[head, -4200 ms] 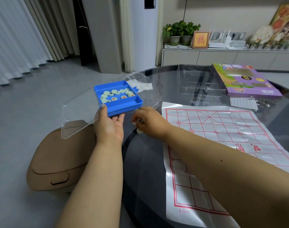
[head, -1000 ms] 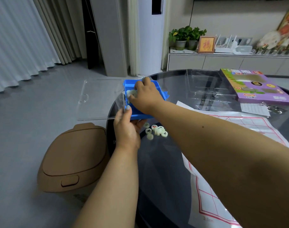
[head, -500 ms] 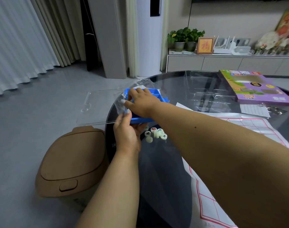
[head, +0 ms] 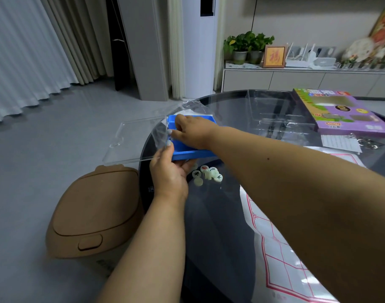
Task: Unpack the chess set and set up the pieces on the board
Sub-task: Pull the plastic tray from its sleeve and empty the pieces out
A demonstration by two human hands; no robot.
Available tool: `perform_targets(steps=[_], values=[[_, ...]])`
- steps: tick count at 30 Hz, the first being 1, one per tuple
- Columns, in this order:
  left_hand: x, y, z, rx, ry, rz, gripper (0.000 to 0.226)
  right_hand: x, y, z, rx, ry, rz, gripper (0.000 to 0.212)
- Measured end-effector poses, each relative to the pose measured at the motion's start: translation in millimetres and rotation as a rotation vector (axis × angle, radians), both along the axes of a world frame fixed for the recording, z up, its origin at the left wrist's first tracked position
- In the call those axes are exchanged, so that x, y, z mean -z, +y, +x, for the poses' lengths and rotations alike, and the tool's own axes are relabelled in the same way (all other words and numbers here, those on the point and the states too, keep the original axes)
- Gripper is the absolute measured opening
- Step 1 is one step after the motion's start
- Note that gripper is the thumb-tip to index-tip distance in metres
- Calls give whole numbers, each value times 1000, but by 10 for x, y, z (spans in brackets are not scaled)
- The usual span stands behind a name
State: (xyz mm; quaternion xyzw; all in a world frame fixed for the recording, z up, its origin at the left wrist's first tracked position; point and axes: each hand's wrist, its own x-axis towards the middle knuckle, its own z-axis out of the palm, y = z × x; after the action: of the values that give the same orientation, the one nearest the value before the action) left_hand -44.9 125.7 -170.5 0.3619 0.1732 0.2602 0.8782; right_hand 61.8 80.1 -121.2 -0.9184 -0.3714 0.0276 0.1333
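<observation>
A blue piece tray with a clear hinged lid hangs over the left rim of the round glass table. My left hand grips the tray's near edge from below. My right hand reaches into the tray with curled fingers; what it holds is hidden. Several pale round chess pieces lie in a small heap on the glass just under the tray. The white board sheet with red lines lies at the right, partly under my right arm.
A purple game box and a clear plastic insert sit at the table's far side, with a paper slip and keys near them. A brown lidded bin stands on the floor left of the table.
A second ago my right hand was higher over the tray; now it has dipped lower and further left inside it. The heap of pieces on the glass has stayed put.
</observation>
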Motion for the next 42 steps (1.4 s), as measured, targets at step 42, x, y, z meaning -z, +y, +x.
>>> perform_targets(steps=[42], values=[[1, 6, 20, -41, -12, -6, 18, 35, -27, -12, 64, -10, 19, 32]])
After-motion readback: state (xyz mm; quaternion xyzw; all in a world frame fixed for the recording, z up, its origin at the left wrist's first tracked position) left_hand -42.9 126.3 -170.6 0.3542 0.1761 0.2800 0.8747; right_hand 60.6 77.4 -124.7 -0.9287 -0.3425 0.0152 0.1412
